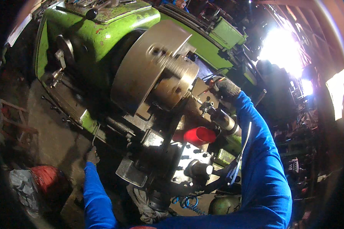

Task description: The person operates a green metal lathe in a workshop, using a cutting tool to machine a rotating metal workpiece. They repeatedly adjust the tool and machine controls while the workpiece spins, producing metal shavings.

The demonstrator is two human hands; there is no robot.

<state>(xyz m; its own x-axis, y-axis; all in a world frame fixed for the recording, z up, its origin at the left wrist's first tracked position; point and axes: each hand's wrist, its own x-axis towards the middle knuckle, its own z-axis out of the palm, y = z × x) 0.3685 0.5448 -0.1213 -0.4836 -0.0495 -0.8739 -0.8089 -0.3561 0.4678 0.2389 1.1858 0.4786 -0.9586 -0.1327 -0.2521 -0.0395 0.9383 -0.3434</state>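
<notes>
Two gloved hands of mine worked at a green lathe [103, 34]. My left hand [91, 155], low at the machine's front, gripped a thin metal lever [96, 134] with fingers curled round it. My right hand [226, 87], in a grey glove and blue sleeve, rested near the tool post [207, 105] just beside the big round steel chuck [153, 68]; I cannot tell whether those fingers were clenched. A red cylinder [199, 135] lay below the chuck.

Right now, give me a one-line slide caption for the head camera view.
A person in blue sleeves works at a green lathe, gloved right hand beside the steel chuck, left hand on a lever below.
</notes>
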